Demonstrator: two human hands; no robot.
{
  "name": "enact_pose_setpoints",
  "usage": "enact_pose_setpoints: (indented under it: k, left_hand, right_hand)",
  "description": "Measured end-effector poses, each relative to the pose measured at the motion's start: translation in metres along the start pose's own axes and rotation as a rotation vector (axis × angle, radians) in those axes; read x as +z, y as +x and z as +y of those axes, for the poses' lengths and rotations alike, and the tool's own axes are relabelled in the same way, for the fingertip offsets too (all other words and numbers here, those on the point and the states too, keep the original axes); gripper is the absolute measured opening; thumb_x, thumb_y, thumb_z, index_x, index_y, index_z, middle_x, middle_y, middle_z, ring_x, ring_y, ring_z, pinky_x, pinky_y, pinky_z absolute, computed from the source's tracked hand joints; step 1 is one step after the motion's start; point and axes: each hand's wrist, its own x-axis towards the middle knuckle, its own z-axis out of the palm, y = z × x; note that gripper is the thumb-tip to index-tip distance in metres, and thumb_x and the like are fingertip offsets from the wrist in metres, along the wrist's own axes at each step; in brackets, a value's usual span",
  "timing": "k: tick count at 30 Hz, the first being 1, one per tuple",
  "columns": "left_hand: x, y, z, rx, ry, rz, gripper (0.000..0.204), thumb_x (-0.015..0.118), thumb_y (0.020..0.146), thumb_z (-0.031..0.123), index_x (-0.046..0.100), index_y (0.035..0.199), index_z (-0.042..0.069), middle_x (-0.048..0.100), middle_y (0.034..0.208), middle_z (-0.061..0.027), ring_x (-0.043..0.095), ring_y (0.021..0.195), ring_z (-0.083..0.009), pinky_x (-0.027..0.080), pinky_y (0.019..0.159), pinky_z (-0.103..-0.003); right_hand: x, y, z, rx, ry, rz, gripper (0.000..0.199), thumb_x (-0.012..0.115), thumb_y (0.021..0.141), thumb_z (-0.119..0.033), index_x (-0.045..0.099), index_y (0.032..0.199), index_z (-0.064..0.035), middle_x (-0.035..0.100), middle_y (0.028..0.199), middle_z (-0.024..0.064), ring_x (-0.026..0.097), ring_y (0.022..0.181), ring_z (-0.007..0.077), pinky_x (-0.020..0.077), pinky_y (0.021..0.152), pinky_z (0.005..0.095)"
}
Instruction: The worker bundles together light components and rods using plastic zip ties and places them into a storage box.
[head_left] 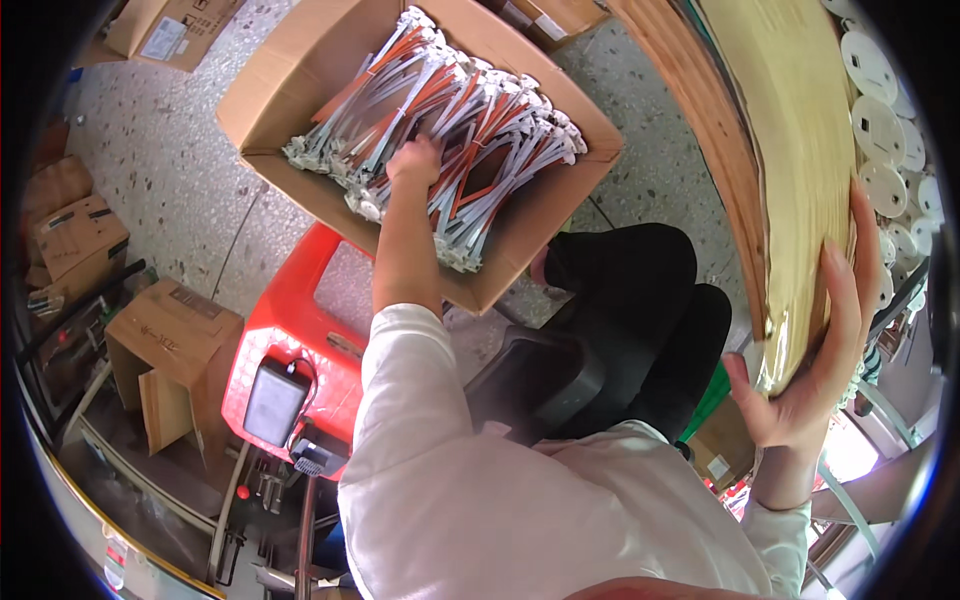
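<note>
My left hand (415,160) reaches down into an open cardboard box (262,95) and rests on a pile of bundled white and orange wires with white end fittings (470,120). Its fingers are curled among the bundles; I cannot tell whether they grip one. My right hand (825,345) is wrapped around the rounded edge of a light wooden tabletop (790,150), thumb below and fingers on top. My pale sleeves come in from the bottom of the view.
The box sits on a red plastic stool (300,330). White round discs (880,120) lie on the tabletop. Black-trousered legs (640,300) are below it. Cardboard boxes (170,360) stand on the speckled floor at left, with a grey power adapter (272,400) nearby.
</note>
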Motion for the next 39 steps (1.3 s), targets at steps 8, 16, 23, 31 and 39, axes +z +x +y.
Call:
enact_pose_setpoints:
  k: [8,16,23,31,39]
  left_hand:
    - [-0.03,-0.049,0.011,-0.001,0.393,0.003,0.09,0.063,0.083,0.068,0.036,0.148,0.013,0.05,0.146,-0.0162,0.048,0.135,-0.0327,0.034,0.11,-0.06]
    - [0.01,-0.069,-0.036,-0.138,0.471,-0.059,0.069,0.04,0.1,0.052,0.016,0.16,0.026,0.042,0.15,-0.0209,0.043,0.134,-0.0466,0.027,0.109,-0.071]
    - [-0.015,-0.091,-0.029,-0.05,0.624,-0.021,0.085,0.04,0.092,0.073,0.02,0.159,0.025,0.038,0.156,-0.0173,0.041,0.14,-0.039,0.03,0.111,-0.065]
    - [-0.127,-0.144,-0.058,-0.074,0.018,0.407,0.071,0.049,0.092,0.062,0.055,0.138,0.008,0.062,0.129,-0.0253,0.059,0.122,-0.0411,0.046,0.105,-0.047]
    - [-0.157,-0.235,-0.06,0.05,-0.064,0.512,0.059,0.059,0.091,0.052,0.064,0.126,0.005,0.068,0.12,-0.022,0.065,0.113,-0.0385,0.049,0.1,-0.045]
  right_hand:
    - [-0.005,0.003,0.005,-0.03,0.039,-0.038,0.082,0.072,0.074,-0.036,0.043,0.148,-0.0148,0.028,0.154,0.0328,0.033,0.141,0.0511,0.0313,0.112,0.0596]
    - [-0.005,0.005,0.006,-0.051,0.026,-0.032,0.078,0.074,0.073,-0.032,0.048,0.143,-0.0088,0.031,0.153,0.0313,0.036,0.141,0.048,0.0337,0.112,0.0553]
    - [-0.011,-0.001,0.003,-0.069,-0.042,-0.015,0.073,0.075,0.07,-0.031,0.058,0.136,-0.0065,0.038,0.151,0.0286,0.04,0.138,0.0468,0.0337,0.112,0.0532]
    - [-0.022,-0.018,-0.001,-0.084,-0.002,0.171,0.07,0.072,0.069,-0.027,0.057,0.137,-0.0206,0.044,0.139,0.0275,0.039,0.131,0.0449,0.0352,0.108,0.0526]
    - [-0.048,-0.069,-0.005,0.022,-0.01,0.043,0.062,0.074,0.078,-0.031,0.056,0.136,-0.0181,0.047,0.135,0.025,0.042,0.13,0.0428,0.037,0.106,0.0533]
